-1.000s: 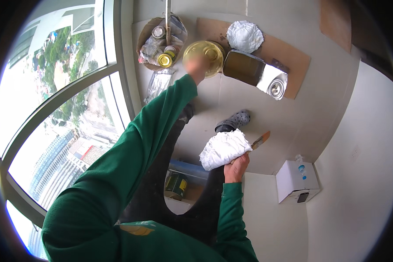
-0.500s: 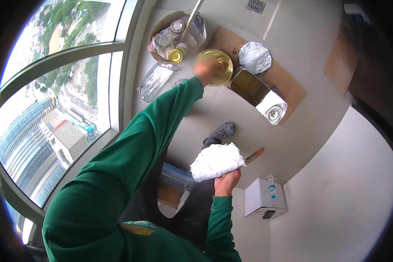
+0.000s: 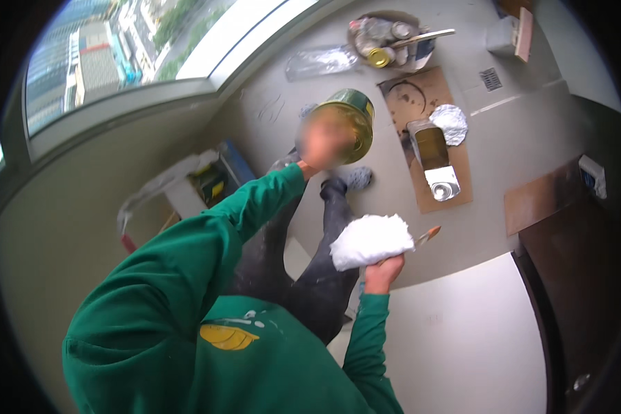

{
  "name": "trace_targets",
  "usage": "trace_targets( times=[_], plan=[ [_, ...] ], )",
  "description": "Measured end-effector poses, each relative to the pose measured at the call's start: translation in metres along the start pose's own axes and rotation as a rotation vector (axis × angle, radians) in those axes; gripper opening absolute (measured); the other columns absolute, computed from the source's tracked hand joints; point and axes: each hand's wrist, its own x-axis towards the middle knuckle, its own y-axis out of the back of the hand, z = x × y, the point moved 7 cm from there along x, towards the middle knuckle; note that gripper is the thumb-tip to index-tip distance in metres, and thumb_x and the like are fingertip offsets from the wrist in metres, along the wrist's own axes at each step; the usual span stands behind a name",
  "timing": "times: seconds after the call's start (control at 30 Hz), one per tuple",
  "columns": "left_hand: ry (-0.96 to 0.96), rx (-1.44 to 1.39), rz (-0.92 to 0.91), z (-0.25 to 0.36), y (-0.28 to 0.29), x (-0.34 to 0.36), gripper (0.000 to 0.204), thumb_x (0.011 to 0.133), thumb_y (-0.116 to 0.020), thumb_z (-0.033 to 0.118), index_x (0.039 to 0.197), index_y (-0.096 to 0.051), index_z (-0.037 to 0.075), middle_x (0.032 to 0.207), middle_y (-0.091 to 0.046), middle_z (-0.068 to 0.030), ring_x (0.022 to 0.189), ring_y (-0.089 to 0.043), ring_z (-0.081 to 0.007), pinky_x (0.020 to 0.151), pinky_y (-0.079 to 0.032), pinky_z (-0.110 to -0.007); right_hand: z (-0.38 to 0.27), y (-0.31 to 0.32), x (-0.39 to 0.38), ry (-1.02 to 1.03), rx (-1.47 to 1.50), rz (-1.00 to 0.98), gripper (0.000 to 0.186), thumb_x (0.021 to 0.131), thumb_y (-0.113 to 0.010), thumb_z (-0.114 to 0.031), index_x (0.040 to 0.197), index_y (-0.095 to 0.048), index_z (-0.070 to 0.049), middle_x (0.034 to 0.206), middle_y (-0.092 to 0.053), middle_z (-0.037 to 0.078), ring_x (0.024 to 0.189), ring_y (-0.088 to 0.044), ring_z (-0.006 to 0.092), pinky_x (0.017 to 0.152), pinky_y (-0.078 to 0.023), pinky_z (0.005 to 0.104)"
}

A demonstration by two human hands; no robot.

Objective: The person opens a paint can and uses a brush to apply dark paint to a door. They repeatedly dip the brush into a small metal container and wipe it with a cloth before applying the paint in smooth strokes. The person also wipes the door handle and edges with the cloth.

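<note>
My left hand (image 3: 324, 141), blurred, grips a large round tin can (image 3: 363, 114). The can is raised off the floor and tilted, and its gold-coloured metal shows beside my fingers; exactly how they hold it is smeared. In front of my lap, my right hand (image 3: 385, 272) is closed around a thick wad of white cloth (image 3: 371, 241). A paintbrush (image 3: 429, 235) with an orange-brown tip juts out to the right of that wad, seemingly in the same grip; its other end is hidden.
A cardboard sheet (image 3: 424, 200) on the floor bears a cut-open rectangular tin (image 3: 432, 148) and a white crumpled round pad (image 3: 450, 124). Beyond stands a container of waste cans (image 3: 400, 31) with a stick across it. Clear plastic (image 3: 321, 62) lies near the window. A drain (image 3: 490, 79) is at far right.
My left hand has lifted the round can from beside the cardboard and brought it nearer, leaving a ring mark uncovered. My right hand still holds the cloth. The view has turned.
</note>
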Motion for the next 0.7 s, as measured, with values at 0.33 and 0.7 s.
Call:
trace_targets(
  times=[0.33, 0.7],
  plan=[
    [0.158, -0.123, 0.260, -0.135, 0.180, -0.205, 0.038, 0.064, -0.079, 0.036, 0.068, -0.063, 0.002, 0.065, -0.063, -0.0163, 0.061, -0.062, -0.0304, 0.066, -0.051, -0.041, 0.028, -0.079, -0.032, -0.132, -0.388, -0.374, 0.050, 0.100, -0.037, -0.035, 0.135, -0.048, -0.001, 0.133, -0.056, 0.014, 0.123, -0.053, 0.0297, 0.108, -0.040, 0.0462],
    [0.216, -0.240, 0.397, -0.253, 0.305, -0.394, 0.032, 0.063, -0.077, 0.028, 0.059, -0.057, 0.002, 0.057, -0.059, -0.0139, 0.056, -0.060, -0.0338, 0.059, -0.049, -0.043, 0.142, -0.114, -0.121, -0.057, -0.992, -0.509, 0.034, 0.088, -0.054, -0.010, 0.118, -0.058, 0.004, 0.105, -0.066, 0.016, 0.093, -0.066, 0.0259, 0.086, -0.054, 0.0375]
  ],
)
